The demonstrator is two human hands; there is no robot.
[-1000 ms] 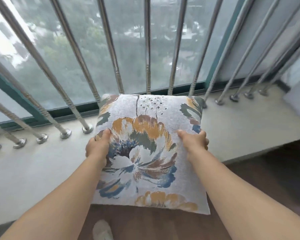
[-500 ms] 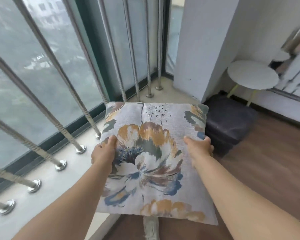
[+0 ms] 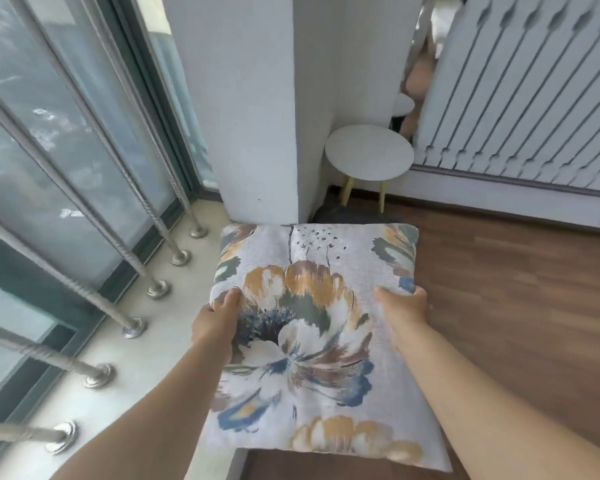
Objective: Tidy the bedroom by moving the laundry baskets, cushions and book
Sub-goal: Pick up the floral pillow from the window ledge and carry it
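1. Woven grey fabric printed with a large orange, blue and white flower covers the cushion (image 3: 312, 327), which is held up in the air in front of the person, above the edge where the pale window ledge (image 3: 160, 341) meets the wooden floor (image 3: 516, 306)
2. Left hand (image 3: 219, 323) grips the cushion's left edge, thumb on top and fingers curled under it
3. Right hand (image 3: 404, 311) grips the right edge the same way
4. Metal window bars (image 3: 84, 216) stand in the ledge at the left
5. Beyond the cushion rise a white pillar (image 3: 257, 109) and a small round white stool (image 3: 369, 152) with yellow legs
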